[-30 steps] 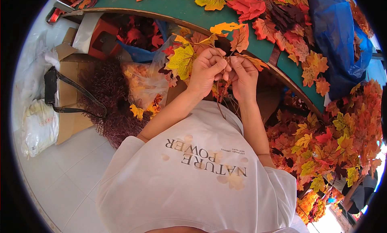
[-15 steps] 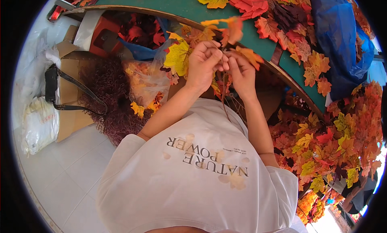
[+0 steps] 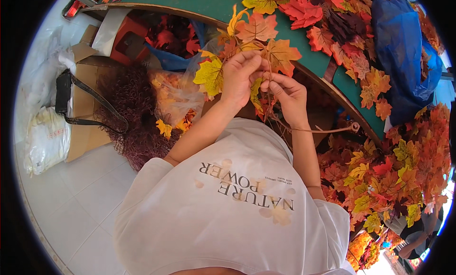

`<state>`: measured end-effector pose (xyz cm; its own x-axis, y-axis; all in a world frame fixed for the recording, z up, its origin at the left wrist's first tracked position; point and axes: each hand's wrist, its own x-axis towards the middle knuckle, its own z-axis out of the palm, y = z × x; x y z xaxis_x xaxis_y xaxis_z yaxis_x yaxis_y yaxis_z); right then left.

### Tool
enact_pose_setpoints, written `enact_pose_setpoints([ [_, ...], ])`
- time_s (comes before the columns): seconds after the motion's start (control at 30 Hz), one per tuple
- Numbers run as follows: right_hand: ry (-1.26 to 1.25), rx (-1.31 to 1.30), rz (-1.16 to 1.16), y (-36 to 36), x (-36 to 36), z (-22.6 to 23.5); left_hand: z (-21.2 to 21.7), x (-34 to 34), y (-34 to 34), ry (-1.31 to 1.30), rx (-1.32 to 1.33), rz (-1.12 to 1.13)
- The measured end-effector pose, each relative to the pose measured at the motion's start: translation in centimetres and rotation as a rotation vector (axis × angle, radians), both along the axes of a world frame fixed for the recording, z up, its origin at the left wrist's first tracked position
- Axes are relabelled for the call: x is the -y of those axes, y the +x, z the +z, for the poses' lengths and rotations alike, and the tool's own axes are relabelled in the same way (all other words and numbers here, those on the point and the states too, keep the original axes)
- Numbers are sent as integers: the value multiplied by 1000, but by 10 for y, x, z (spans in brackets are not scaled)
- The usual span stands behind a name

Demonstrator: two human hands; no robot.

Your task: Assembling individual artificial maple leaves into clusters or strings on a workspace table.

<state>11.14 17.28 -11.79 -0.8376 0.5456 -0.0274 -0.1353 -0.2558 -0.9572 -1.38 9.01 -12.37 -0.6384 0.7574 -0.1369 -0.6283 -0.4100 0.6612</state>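
In front of my chest, at the table's edge, both hands work on an artificial leaf garland with a thin brown stem (image 3: 270, 63). My left hand (image 3: 241, 77) is closed, its thumb and fingers pinching the stem. Close beside it, my right hand (image 3: 288, 95) also pinches the stem, fingertips nearly meeting the left ones. Above the hands fan out a peach leaf (image 3: 258, 28) and an orange leaf (image 3: 283, 55); a yellow leaf (image 3: 209, 75) shows left of my left hand. A brown stem end (image 3: 332, 130) with a small loop crosses my right wrist and points right.
A green table (image 3: 199, 1) curves across the far side, strewn with red and orange leaves (image 3: 301, 11). At right are a blue plastic bag (image 3: 396, 47) and a big heap of leaf garlands (image 3: 394, 165). Left stand a cardboard box (image 3: 88, 132) and a dark purple wiry bundle (image 3: 135, 113).
The leaves above my hands have swung and spread open. My right hand has turned and lowered slightly, and the looped stem end now sticks out to the right across its wrist.
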Motion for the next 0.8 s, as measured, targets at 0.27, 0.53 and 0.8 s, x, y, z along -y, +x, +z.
enact_pose_setpoints([
  [0.27, -493, -212, 106, 11, -6, -2, 6, 2, 0, 71, -38, -470],
  [0.53, -478, -257, 100, 12, 7, -16, 6, 2, 5, 127, -37, -345],
  [0.8, -756, -844, 176, 64, -14, -33, 8, 6, -21, 299, 47, -89],
])
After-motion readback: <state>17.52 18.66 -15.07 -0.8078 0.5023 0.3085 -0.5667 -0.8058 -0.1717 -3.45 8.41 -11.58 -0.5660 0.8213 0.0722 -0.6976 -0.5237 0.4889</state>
